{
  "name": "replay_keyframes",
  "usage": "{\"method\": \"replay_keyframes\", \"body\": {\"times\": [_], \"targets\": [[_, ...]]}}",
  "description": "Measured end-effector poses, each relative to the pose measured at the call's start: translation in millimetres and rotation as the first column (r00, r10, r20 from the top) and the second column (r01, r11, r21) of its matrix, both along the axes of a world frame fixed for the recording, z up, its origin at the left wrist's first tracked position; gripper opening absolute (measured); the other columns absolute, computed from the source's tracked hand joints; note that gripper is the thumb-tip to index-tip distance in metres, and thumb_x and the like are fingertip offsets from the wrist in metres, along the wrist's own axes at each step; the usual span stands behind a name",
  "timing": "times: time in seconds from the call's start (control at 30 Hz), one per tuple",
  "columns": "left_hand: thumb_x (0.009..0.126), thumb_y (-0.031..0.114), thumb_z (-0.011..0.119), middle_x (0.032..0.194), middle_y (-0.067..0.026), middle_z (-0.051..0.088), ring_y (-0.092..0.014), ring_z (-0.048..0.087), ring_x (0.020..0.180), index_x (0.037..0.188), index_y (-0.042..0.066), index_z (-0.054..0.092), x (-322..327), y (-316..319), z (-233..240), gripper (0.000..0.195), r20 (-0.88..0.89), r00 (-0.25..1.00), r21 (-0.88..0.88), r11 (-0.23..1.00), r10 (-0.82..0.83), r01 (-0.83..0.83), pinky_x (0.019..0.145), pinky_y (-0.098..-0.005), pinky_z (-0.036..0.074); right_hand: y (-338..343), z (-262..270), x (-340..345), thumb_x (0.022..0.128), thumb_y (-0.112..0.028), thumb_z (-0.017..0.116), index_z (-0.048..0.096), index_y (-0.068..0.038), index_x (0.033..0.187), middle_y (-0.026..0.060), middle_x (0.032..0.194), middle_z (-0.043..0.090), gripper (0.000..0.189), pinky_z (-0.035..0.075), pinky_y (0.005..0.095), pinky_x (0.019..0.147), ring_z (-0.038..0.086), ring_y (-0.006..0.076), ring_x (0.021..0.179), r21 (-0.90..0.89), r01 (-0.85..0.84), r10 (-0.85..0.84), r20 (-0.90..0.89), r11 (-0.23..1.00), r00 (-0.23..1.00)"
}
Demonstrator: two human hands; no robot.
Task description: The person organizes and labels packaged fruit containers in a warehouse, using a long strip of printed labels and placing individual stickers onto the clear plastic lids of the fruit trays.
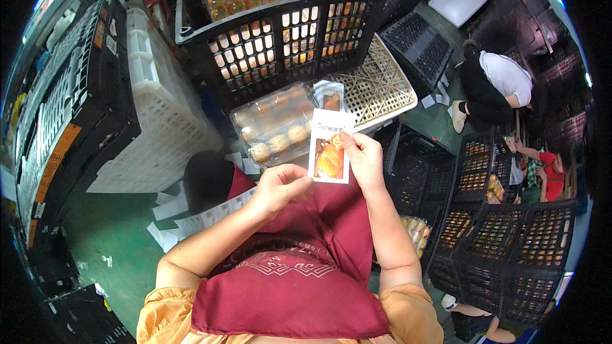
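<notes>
Between thumb and fingers, my right hand [366,157] holds a white printed label [330,160] by its right edge; it bears writing and a picture of an orange-yellow pastry. At the label's lower left corner, the thumb and fingertip of my left hand [284,184] pinch its edge. Just beyond the hands is a clear plastic clamshell box [275,124] with rows of round, pale-topped pastries, its lid down. Another printed label [331,98] lies beside the box, partly covered by the held one. A strip of printed paper [215,215] runs near my left forearm.
A black plastic crate [287,33] of packed pastries stands ahead on an upturned cream crate [377,86]. Stacked crates [91,81] rise at left. More black crates [497,234] and co-workers [507,79] are at right. Paper scraps [169,208] litter the green floor.
</notes>
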State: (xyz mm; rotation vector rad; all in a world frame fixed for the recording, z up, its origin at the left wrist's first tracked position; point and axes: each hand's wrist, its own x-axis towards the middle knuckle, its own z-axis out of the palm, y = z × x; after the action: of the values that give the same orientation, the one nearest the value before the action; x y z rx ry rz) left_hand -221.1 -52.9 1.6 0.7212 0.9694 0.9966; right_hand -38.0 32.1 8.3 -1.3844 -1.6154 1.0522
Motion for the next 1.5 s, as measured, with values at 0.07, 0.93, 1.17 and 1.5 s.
{"method": "replay_keyframes", "body": {"times": [0.07, 0.93, 1.17, 1.5], "targets": [[0.082, 0.012, 0.059, 0.074, -0.0066, 0.061, -0.012, 0.057, 0.064, 0.085, -0.002, 0.058, 2, -3, 3, 0.014, 0.049, 0.999, -0.015, 1.000, 0.023, -0.022, 0.059, -0.0233, 0.047, -12, 9, -5, 0.075, -0.014, 0.066, 0.055, -0.001, 0.070, 0.0062, 0.063, 0.051, 0.018, 0.040, 0.0285, 0.054, 0.047, 0.0140, 0.059, 0.335, 0.135, -0.175, 0.091, 0.932, 0.980], [0.085, 0.009, 0.054, 0.070, -0.0037, 0.058, -0.009, 0.054, 0.062, 0.084, -0.004, 0.058, 36, -11, -11, 0.013, -0.632, 0.763, 0.412, 0.893, 0.135, 0.183, 0.055, -0.0229, 0.047, -71, 16, 10, 0.072, -0.002, 0.059, 0.059, 0.001, 0.077, 0.0143, 0.075, 0.060, 0.006, 0.046, 0.0354, 0.067, 0.058, 0.0302, 0.073, 0.311, -0.279, 0.206, 0.248, 0.908, 0.947], [0.083, 0.008, 0.054, 0.068, -0.0041, 0.058, -0.009, 0.054, 0.059, 0.083, -0.004, 0.058, 42, -6, -19, 0.012, -0.599, 0.795, 0.352, 0.922, 0.092, 0.159, 0.053, -0.0229, 0.046, -63, 2, 22, 0.072, -0.002, 0.058, 0.060, 0.000, 0.078, 0.0161, 0.076, 0.060, 0.007, 0.047, 0.0338, 0.064, 0.060, 0.0290, 0.071, 0.063, -0.204, 0.204, -0.002, 0.977, 0.979], [0.071, 0.010, 0.053, 0.065, -0.0183, 0.059, -0.030, 0.059, 0.061, 0.070, -0.003, 0.060, 36, 50, -48, 0.015, -0.818, 0.572, 0.264, 0.923, 0.061, 0.280, 0.059, -0.0360, 0.046, 2, -38, 159, 0.079, -0.009, 0.059, 0.060, 0.000, 0.086, 0.0017, 0.067, 0.057, 0.012, 0.037, 0.0163, 0.043, 0.050, 0.0057, 0.054, -0.362, 0.297, -0.437, -0.410, 0.884, 0.801]]}}
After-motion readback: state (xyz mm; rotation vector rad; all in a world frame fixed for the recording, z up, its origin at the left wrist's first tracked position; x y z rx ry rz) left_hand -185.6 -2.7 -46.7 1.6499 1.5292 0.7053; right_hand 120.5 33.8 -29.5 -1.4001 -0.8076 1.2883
